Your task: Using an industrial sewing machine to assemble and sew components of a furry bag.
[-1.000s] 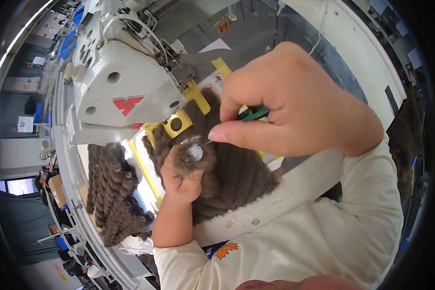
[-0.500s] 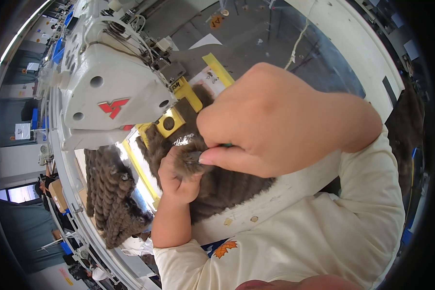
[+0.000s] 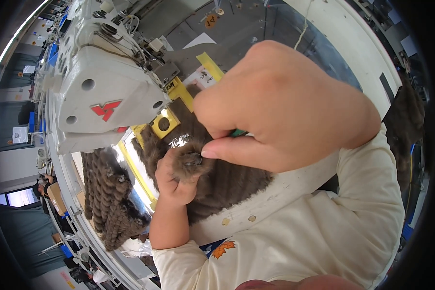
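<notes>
My left hand pinches up a fold of brown ribbed furry fabric that lies on the sewing table. My right hand is closed on a small green-handled tool, mostly hidden under the fingers, with thumb and fingertip pressed against the raised tuft held by my left hand. The tool's tip is hidden. Both hands work just right of the white sewing machine head and its yellow guide plate.
A second length of the brown ribbed fabric hangs off the table's left side. Yellow tape strips mark the grey table top. A white table edge runs below the fabric. Another person sits at far left.
My right hand has closed over the green tool and lowered onto the tuft, hiding the white patch seen earlier. The view has shifted a little closer.
</notes>
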{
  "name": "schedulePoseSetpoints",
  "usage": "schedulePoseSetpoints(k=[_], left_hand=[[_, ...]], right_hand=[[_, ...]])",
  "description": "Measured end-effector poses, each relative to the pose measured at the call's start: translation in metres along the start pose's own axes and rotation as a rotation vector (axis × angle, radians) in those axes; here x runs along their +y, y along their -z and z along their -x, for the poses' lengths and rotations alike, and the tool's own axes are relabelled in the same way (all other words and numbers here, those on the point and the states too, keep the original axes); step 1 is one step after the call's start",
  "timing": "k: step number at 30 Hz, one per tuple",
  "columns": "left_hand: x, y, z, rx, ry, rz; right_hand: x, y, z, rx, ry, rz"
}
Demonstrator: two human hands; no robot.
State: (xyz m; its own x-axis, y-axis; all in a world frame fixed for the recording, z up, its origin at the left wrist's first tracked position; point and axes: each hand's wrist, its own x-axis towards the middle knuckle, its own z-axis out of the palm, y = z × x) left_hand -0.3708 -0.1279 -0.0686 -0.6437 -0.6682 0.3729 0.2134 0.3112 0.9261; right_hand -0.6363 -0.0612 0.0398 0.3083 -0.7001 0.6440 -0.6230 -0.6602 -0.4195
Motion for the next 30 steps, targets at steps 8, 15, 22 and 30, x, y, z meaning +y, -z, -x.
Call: schedulePoseSetpoints(k=[8,15,22,30], left_hand=[[0.007,-0.013,-0.008,-0.031,-0.027,-0.081],[0.014,-0.009,-0.012,0.059,0.114,-0.101],[0.007,-0.001,-0.018,-0.013,0.053,-0.083],[0.011,-0.009,-0.015,0.137,0.264,-0.082]], right_hand=[[-0.009,-0.01,-0.004,-0.313,-0.164,0.032],[0.044,0.012,-0.019,-0.201,-0.368,0.068],[0.141,0.021,0.007,-0.485,-0.879,0.676],[0.032,-0.041,-0.02,-0.496,-0.546,-0.534]])
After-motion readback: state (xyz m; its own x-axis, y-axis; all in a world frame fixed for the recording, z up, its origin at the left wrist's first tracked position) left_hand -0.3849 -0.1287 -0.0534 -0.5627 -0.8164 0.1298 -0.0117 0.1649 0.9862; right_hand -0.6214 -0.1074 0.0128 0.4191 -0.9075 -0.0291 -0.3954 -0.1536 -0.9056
